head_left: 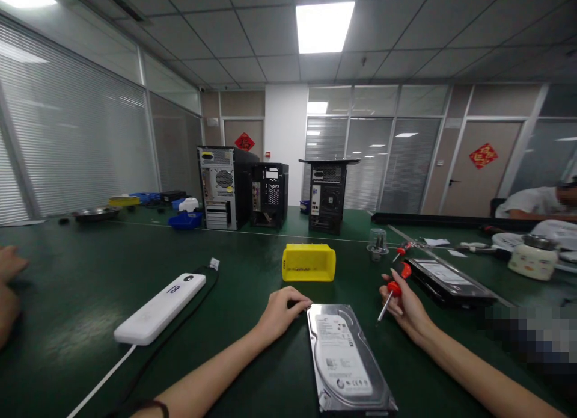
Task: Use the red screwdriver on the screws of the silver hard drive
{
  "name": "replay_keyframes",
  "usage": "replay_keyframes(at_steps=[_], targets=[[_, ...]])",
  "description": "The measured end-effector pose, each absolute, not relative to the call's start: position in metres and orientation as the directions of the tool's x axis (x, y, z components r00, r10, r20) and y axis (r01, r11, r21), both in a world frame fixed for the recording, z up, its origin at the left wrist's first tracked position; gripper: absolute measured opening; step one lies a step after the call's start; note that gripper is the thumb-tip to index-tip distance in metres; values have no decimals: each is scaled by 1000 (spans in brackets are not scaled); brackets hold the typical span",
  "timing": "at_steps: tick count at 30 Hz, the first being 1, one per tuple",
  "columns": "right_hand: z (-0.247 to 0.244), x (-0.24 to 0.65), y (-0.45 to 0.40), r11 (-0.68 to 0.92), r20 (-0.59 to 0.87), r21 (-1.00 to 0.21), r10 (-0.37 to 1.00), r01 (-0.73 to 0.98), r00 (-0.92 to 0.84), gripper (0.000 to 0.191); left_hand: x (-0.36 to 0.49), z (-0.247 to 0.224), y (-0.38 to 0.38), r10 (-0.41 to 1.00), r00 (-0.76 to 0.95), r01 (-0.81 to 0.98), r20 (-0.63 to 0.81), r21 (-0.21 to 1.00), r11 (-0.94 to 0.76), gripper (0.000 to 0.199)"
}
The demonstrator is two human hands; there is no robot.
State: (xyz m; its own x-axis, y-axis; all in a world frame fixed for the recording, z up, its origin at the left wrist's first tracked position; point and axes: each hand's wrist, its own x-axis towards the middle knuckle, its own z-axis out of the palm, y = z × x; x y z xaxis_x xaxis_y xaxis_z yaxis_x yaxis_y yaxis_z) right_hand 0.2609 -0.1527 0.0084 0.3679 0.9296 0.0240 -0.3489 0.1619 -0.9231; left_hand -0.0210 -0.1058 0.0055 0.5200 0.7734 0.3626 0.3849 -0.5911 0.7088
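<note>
A silver hard drive with a white label lies flat on the green table in front of me. My left hand is at its far left corner, thumb and fingers closed together there; whether something small sits between the fingertips is hidden. To the right of the drive, my right hand grips a red-handled screwdriver, its metal shaft slanting down and left, the tip apart from the drive. Beyond the drive stands a yellow plastic bin, its open side facing me.
A white power bank with cables lies left. Computer cases stand at the back. At right are a clear cup, another red screwdriver, a second drive and a jar. Another person's hand shows at far left.
</note>
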Motion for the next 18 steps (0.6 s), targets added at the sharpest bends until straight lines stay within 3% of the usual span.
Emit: replay_keyframes(at_steps=[6,9,13,18], targets=[[5,262,-149,164,-23,-875,926,-456,376,27,-21,8,-107,776,508,365,374,723,-587,24],[3,261,-149,198,15,-872,925,-447,380,37,-22,11,-109,787,475,360,393,729,-582,26],[0,260,-150,224,40,-892,905,-392,424,52,-26,9,-107,834,425,217,352,855,-472,27],[-2,263,-149,254,80,-894,901,-368,427,50,-31,1,-101,856,410,145,314,904,-401,25]])
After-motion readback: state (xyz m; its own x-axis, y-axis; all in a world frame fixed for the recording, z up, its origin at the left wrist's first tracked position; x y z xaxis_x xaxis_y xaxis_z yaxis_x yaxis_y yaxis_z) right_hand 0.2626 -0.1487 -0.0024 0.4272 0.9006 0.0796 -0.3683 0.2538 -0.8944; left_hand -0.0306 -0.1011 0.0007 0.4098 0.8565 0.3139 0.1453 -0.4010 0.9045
